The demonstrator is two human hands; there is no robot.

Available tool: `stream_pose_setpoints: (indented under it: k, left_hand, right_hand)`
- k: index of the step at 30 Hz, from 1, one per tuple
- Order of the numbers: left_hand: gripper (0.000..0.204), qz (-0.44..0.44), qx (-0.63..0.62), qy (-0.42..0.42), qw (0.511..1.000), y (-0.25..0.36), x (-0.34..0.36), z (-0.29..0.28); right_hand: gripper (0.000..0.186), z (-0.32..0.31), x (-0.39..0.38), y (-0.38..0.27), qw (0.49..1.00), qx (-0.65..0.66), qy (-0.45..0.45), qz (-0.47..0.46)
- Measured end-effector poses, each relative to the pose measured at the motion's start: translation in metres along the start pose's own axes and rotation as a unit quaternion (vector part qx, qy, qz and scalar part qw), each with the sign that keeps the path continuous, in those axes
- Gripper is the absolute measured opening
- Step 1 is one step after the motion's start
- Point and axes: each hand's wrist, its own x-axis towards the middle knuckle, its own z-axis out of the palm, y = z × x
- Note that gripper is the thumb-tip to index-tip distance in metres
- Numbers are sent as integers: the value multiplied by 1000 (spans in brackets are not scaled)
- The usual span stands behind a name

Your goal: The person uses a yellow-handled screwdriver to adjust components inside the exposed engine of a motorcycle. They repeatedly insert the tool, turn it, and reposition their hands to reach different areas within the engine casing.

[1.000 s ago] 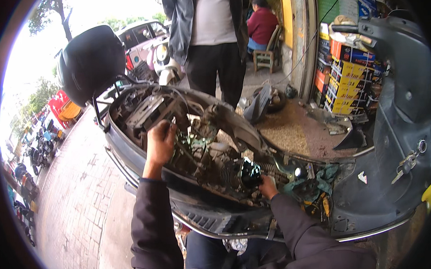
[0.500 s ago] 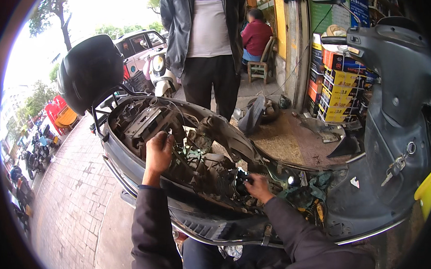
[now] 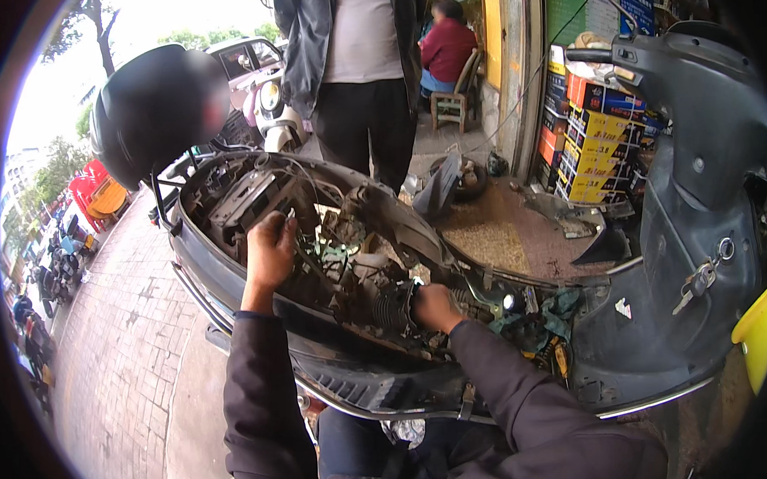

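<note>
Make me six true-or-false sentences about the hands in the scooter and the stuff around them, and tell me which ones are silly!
1. The right hand is nearer the front of the scooter than the left hand. True.
2. Both of those hands wear thick gloves. False: both are bare.
3. A bunch of keys is at the dark leg shield. True.
4. Someone sitting down wears bright green on top. False: the seated person has a dark red top.
5. Yellow and orange boxes are stacked beyond the scooter. True.
6. Bright pink cloth lies near the right hand. False: the crumpled rag there is green.
</note>
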Motion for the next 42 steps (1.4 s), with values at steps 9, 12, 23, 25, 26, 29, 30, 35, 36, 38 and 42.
stream_pose_setpoints:
  k: [9, 12, 23, 25, 26, 29, 30, 35, 36, 38, 42]
  left_hand:
    - [23, 7, 3, -11, 1000, -8, 3, 0]
    - [25, 8, -11, -18, 1000, -14, 2, 1]
    - [25, 144, 45, -27, 988, -36, 5, -5]
    - [24, -42, -52, -12, 998, -31, 2, -4]
    - [24, -74, -70, -41, 994, -28, 1, -6]
    - [21, -86, -89, -54, 991, -21, 1, -9]
    - [21, -84, -60, -48, 993, -20, 1, -10]
    - [24, -42, -47, -46, 997, -22, 6, -11]
    - [24, -63, -46, -54, 995, -22, 5, -13]
    - [24, -156, -36, -25, 987, -19, 5, -16]
    - [16, -135, -119, -62, 982, -10, 1, -18]
  right_hand:
    - [17, -2, -2, -9, 991, -1, 132, -37]
    - [12, -3, 1, -9, 998, 26, 64, 10]
    - [24, -72, -59, -5, 983, 64, 96, 140]
    - [21, -101, -100, 4, 969, 14, 105, 223]
    - [19, -117, -125, 6, 964, 8, 115, 238]
    - [26, -144, -186, 7, 951, -94, 76, 283]
    - [28, -148, -200, 6, 952, -120, 55, 276]
    - [37, -152, -227, 8, 951, -214, 2, 224]
    - [41, -154, -227, 11, 944, -229, -14, 237]
    - [41, -155, -227, 16, 937, -233, -41, 256]
    - [39, -156, -231, 24, 932, -212, -111, 274]
